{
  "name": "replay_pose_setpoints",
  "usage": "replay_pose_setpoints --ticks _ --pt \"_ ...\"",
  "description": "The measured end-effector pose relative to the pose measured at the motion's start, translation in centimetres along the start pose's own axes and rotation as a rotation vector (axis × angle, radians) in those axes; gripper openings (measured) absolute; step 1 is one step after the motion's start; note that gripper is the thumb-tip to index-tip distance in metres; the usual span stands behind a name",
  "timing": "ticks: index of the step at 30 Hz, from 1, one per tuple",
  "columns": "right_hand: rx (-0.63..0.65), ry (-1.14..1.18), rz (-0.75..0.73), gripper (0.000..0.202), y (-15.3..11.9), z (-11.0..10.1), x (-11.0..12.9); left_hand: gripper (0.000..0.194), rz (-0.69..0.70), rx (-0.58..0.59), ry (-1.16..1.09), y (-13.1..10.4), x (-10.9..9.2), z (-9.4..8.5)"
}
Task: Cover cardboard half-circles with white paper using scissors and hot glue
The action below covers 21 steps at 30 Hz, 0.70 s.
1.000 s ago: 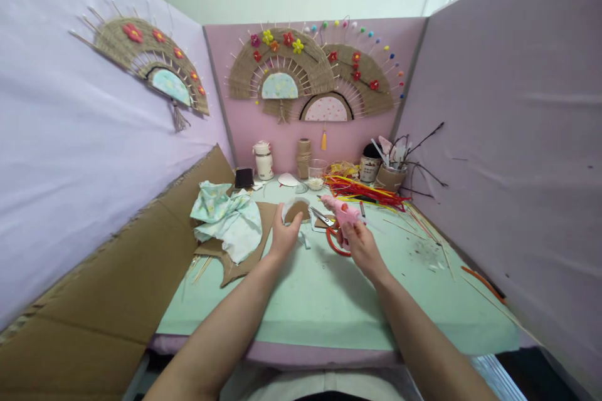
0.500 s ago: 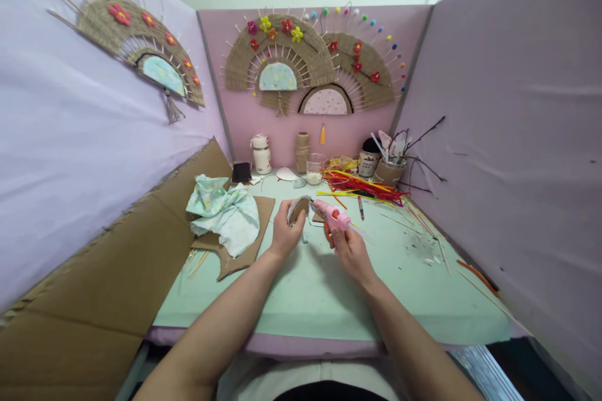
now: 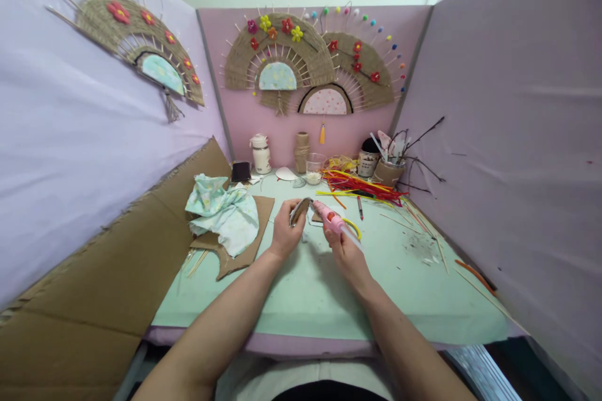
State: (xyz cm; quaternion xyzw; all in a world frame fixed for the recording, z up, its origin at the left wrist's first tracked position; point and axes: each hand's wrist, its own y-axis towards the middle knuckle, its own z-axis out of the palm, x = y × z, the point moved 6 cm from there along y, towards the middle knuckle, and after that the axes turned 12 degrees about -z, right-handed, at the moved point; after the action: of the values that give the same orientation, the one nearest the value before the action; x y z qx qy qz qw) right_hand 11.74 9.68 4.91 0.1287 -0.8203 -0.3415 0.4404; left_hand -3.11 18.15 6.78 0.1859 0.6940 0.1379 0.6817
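Observation:
Near the middle of the table, my left hand (image 3: 286, 230) pinches a small curved cardboard piece (image 3: 300, 212) with a pale edge, tilted up almost edge-on. My right hand (image 3: 345, 252) is wrapped round a pink glue gun (image 3: 331, 217) with a clear stick out of its back. The gun's nozzle points left, at or very close to the upper edge of the piece; whether they touch cannot be made out. Behind the gun, part of a yellow handle (image 3: 353, 227) shows. A small cardboard scrap (image 3: 316, 217) lies between the hands.
Floral cloth (image 3: 226, 210) lies on cut cardboard (image 3: 263, 213) at the left. Red and yellow pipe cleaners (image 3: 364, 185), a marker (image 3: 360, 208), a twine spool (image 3: 301, 151), a white bottle (image 3: 261, 154) and a pot of twigs (image 3: 389, 171) stand or lie farther back.
The curved piece has turned more edge-on in my left hand. The glue gun has tilted, its back end lower, and the yellow handle behind it now shows.

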Motion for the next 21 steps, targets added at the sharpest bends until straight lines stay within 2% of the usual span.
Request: replay_pose_setpoints --ticks 4,8,14,18,21 --pt "-0.012 -0.023 -0.062 0.056 -0.08 0.02 0.31 0.019 0.034 0.001 0.04 0.0 -0.01 0.05" --pt "-0.016 -0.014 -0.042 0.057 -0.29 0.02 0.3 0.019 0.038 -0.003 0.068 0.05 0.21 0.06" --pt "-0.049 0.027 0.002 0.057 -0.54 0.04 -0.22 0.022 -0.005 0.004 0.003 0.04 0.31 0.13" --pt "-0.031 0.04 0.01 0.054 -0.59 0.36 -0.45 0.023 -0.069 -0.007 -0.076 0.04 0.48 0.04" --pt "-0.018 0.047 0.001 0.051 -0.51 0.48 -0.35 0.024 -0.064 -0.013 -0.074 0.05 0.47 -0.02"
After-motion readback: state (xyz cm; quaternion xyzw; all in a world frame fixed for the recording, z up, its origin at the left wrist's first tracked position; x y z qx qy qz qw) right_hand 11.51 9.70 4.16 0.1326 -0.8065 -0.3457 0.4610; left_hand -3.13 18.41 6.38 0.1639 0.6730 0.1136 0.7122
